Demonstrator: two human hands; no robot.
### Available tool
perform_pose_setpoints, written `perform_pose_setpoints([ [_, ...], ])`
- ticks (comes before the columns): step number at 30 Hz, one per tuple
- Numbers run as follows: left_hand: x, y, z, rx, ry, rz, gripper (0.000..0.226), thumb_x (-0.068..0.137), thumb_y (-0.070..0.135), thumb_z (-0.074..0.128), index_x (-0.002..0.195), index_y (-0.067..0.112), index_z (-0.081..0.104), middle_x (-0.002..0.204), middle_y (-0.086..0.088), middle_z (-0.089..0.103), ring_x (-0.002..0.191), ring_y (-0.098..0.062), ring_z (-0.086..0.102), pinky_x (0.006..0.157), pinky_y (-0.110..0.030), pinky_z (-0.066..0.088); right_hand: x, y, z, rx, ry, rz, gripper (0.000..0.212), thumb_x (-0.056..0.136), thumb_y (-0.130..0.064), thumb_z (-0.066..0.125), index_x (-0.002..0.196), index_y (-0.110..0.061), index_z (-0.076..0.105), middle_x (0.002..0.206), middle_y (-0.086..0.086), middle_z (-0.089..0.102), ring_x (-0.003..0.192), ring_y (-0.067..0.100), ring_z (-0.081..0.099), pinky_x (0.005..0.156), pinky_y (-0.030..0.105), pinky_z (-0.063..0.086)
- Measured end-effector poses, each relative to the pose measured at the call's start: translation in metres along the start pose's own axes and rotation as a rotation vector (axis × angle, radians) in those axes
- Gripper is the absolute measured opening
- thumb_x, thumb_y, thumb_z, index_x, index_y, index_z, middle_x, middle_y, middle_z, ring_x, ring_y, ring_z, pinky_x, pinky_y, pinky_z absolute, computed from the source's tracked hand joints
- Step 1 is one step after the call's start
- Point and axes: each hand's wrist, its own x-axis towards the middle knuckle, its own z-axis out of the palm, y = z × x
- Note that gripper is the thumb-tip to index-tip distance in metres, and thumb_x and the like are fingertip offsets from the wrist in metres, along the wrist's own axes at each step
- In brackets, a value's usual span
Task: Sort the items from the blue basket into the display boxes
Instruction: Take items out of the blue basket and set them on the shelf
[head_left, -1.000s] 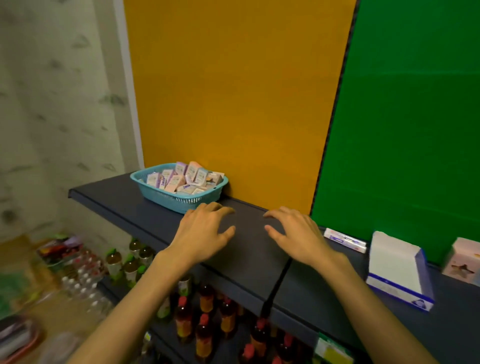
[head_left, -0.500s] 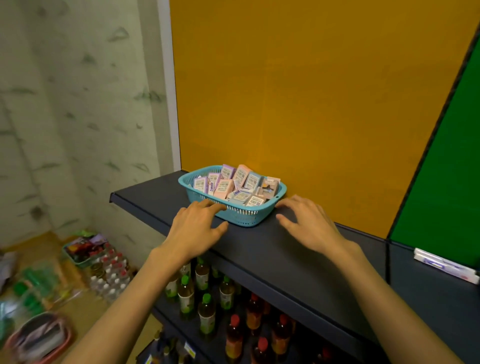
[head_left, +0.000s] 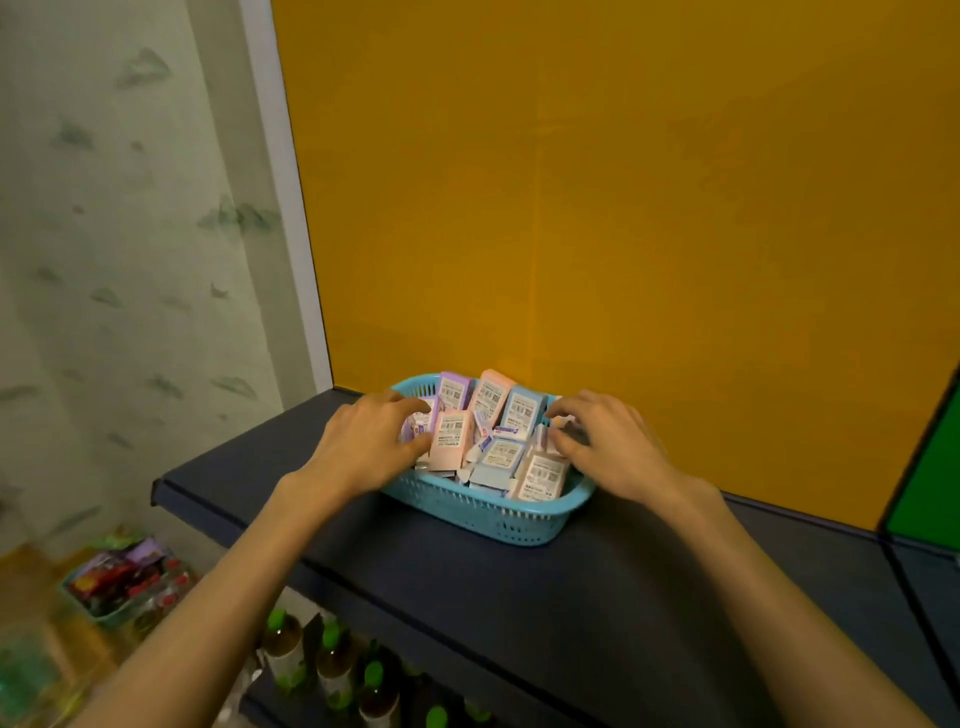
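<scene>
A blue basket (head_left: 498, 519) stands on the dark shelf against the orange back panel. It is heaped with several small pink, purple and light-blue packs (head_left: 488, 431) with white labels. My left hand (head_left: 371, 447) lies over the basket's left end, fingers spread, fingertips and thumb touching a purple pack and a pink one. My right hand (head_left: 605, 447) reaches over the right end, curled fingertips resting on the packs there. No pack is lifted. The display boxes are out of view.
The dark shelf (head_left: 519, 597) runs right, where a green panel (head_left: 930, 499) begins. Bottles with green caps (head_left: 327, 654) stand on the shelf below. A basket of snack packets (head_left: 119, 582) sits on the floor at lower left beside a patterned wall.
The view has swung left and closer to the basket. Both hands have moved forward from the shelf beside the basket onto the packs inside it.
</scene>
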Motion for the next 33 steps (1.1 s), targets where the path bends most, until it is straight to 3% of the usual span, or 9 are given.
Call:
perform_pose_setpoints([
  [6, 0.050, -0.027, 0.021, 0.029, -0.107, 0.093, 0.051, 0.089, 0.054, 0.058, 0.136, 0.034, 0.055, 0.138, 0.002, 0.056, 0.118, -0.021, 0.057, 0.088, -0.039, 0.050, 0.024, 0.000, 0.014, -0.037, -0.023, 0.034, 0.029, 0.097, -0.036, 0.057, 0.124, -0.027, 0.062, 0.112, -0.008, 0.062, 0.100, 0.011, 0.058, 0.084, 0.036, 0.053],
  [9, 0.071, -0.039, 0.030, 0.063, -0.185, 0.143, 0.061, 0.084, 0.058, 0.064, 0.139, 0.034, 0.051, 0.140, 0.004, 0.052, 0.122, -0.020, 0.053, 0.093, -0.040, 0.048, 0.034, -0.003, 0.017, -0.064, -0.029, 0.052, 0.028, 0.098, -0.036, 0.056, 0.124, -0.028, 0.061, 0.110, -0.008, 0.061, 0.099, 0.012, 0.056, 0.081, 0.033, 0.051],
  [13, 0.093, -0.051, 0.044, 0.135, -0.245, 0.225, 0.066, 0.076, 0.065, 0.068, 0.133, 0.034, 0.054, 0.129, 0.004, 0.056, 0.118, -0.019, 0.052, 0.090, -0.038, 0.048, 0.041, -0.011, 0.024, -0.080, -0.031, 0.101, 0.027, 0.098, -0.035, 0.056, 0.123, -0.027, 0.061, 0.110, -0.008, 0.061, 0.100, 0.012, 0.056, 0.079, 0.030, 0.046],
  [16, 0.102, -0.055, 0.051, 0.171, -0.281, 0.291, 0.059, 0.071, 0.067, 0.072, 0.119, 0.035, 0.057, 0.113, 0.008, 0.058, 0.111, -0.017, 0.052, 0.084, -0.036, 0.040, 0.047, -0.018, 0.032, -0.093, -0.052, 0.141, 0.026, 0.097, -0.036, 0.057, 0.122, -0.028, 0.062, 0.109, -0.010, 0.061, 0.098, 0.009, 0.056, 0.080, 0.027, 0.047],
  [20, 0.110, -0.057, 0.058, 0.131, -0.287, 0.351, 0.057, 0.066, 0.066, 0.076, 0.109, 0.035, 0.053, 0.093, 0.014, 0.050, 0.105, -0.015, 0.054, 0.095, -0.037, 0.033, 0.062, -0.029, 0.041, -0.110, -0.084, 0.171, 0.025, 0.097, -0.036, 0.058, 0.119, -0.026, 0.064, 0.110, -0.007, 0.064, 0.097, 0.012, 0.060, 0.083, 0.036, 0.054],
  [23, 0.113, -0.060, 0.063, 0.083, -0.297, 0.421, 0.063, 0.065, 0.064, 0.079, 0.116, 0.035, 0.055, 0.105, 0.013, 0.055, 0.112, -0.014, 0.052, 0.104, -0.039, 0.032, 0.071, -0.038, 0.050, -0.124, -0.125, 0.184, 0.025, 0.095, -0.037, 0.059, 0.116, -0.027, 0.066, 0.112, -0.004, 0.067, 0.099, 0.017, 0.062, 0.081, 0.043, 0.055],
  [28, 0.119, -0.065, 0.071, -0.093, -0.390, 0.493, 0.056, 0.068, 0.041, 0.089, 0.114, 0.026, 0.061, 0.107, 0.008, 0.040, 0.107, -0.014, 0.042, 0.091, -0.026, 0.038, 0.084, -0.047, 0.064, -0.124, -0.258, 0.187, 0.024, 0.093, -0.031, 0.061, 0.115, -0.025, 0.067, 0.116, 0.000, 0.068, 0.105, 0.022, 0.061, 0.083, 0.042, 0.053],
  [33, 0.126, -0.065, 0.065, -0.161, -0.368, 0.546, 0.038, 0.072, 0.032, 0.088, 0.104, 0.019, 0.072, 0.106, 0.001, 0.055, 0.098, -0.014, 0.048, 0.080, -0.026, 0.045, 0.097, -0.047, 0.074, -0.132, -0.351, 0.181, 0.027, 0.092, -0.026, 0.065, 0.119, -0.023, 0.067, 0.125, 0.000, 0.065, 0.114, 0.020, 0.058, 0.093, 0.042, 0.051],
])
